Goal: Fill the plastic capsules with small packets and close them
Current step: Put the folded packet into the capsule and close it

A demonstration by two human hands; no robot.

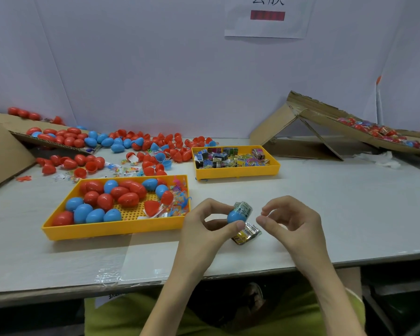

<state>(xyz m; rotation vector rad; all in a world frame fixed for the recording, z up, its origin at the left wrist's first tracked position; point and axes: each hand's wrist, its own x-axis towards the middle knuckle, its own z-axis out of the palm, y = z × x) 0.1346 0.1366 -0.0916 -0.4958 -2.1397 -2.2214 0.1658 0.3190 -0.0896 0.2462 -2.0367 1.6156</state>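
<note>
From my end, both hands are up over the near middle of the table [349, 202]. The left hand [204, 226] pinches a blue capsule half [235, 217] between its thumb underneath and its curled fingers above, with the open end turned up and to the right. A printed packet [244, 207] is stuffed into that opening, and most of it pokes out past the rim. The right hand [294, 219] hovers just to the right of the capsule without touching it. Its fingers are loosely curled, and the thumb and forefinger tips sit close together but apart. I see nothing held between them.

A second packet [246, 235], gold and silver, lies flat on the table just below the capsule, between the two hands.

To the left of the hands sits the near yellow tray [112, 230], holding closed red and blue capsules, an open red half and some small colourful bits at its right end. Farther back and to the right, the far yellow tray [238, 174] is packed with printed packets. Loose capsules [143, 144], red and blue, some whole and some in halves, are scattered along the far left of the table, spilling from a cardboard sheet [0, 146] at the left edge. At the far right a cardboard ramp [277, 127] slopes down to the right with more red pieces on it. A paper sign [267, 18] is stuck on the wall above.
</note>
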